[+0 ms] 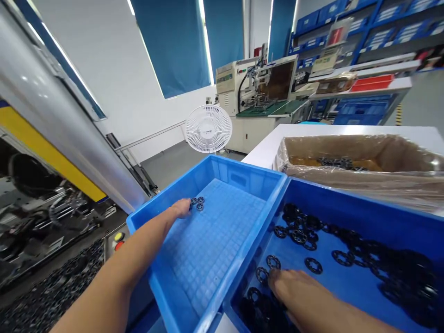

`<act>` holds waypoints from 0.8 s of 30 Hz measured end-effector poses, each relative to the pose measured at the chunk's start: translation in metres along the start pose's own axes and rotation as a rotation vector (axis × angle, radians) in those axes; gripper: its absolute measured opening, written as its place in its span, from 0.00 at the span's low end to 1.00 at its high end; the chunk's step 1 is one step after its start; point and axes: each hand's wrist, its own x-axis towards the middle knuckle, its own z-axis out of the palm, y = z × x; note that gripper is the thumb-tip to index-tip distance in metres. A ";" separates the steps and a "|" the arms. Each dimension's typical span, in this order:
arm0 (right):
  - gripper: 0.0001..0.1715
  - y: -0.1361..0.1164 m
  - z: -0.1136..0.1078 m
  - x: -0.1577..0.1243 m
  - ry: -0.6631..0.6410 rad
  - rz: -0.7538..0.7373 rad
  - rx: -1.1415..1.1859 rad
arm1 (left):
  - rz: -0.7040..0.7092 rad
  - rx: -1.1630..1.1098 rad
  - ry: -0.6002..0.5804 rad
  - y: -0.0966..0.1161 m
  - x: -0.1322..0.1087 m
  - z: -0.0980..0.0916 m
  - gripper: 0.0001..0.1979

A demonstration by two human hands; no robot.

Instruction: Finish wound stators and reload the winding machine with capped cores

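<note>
Several small black wheel-like parts (200, 200) lie in the light blue bin (239, 178) on the left. My left hand (181, 208) reaches into that bin right beside them; its fingertips are hidden behind the hand. In the darker blue bin (347, 196) on the right are many black ring-shaped parts (313, 265), piled up at its far right and near left. My right hand (289, 289) is low in this bin, touching the rings near its left side, with its fingers mostly out of sight.
Behind the right bin, a plastic-lined box (364, 178) stands on a white table (267, 148). A white fan (208, 128) is beyond the left bin. Machinery (31, 189) with a slanted metal post (69, 106) is at the left.
</note>
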 end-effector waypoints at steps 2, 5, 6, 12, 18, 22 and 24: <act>0.17 -0.004 -0.005 0.000 -0.012 0.002 0.012 | -0.027 0.023 -0.039 0.000 0.011 0.011 0.17; 0.11 -0.008 -0.011 0.001 -0.035 0.006 0.045 | -0.073 0.031 -0.070 -0.001 0.021 0.020 0.18; 0.10 -0.009 -0.011 0.001 -0.051 0.010 0.059 | -0.085 0.024 -0.081 0.000 0.022 0.021 0.18; 0.07 -0.009 -0.012 0.001 -0.074 0.029 0.103 | -0.055 -0.111 -0.141 0.015 0.004 0.011 0.16; 0.17 -0.004 -0.017 0.003 -0.084 0.095 0.224 | 0.196 -0.348 0.020 0.030 -0.058 -0.049 0.13; 0.24 0.002 -0.009 0.007 0.063 0.051 0.268 | 0.379 -0.536 0.188 0.021 -0.158 -0.069 0.18; 0.22 0.004 -0.007 0.009 0.179 -0.013 0.267 | 0.450 -0.769 0.309 0.014 -0.212 -0.055 0.18</act>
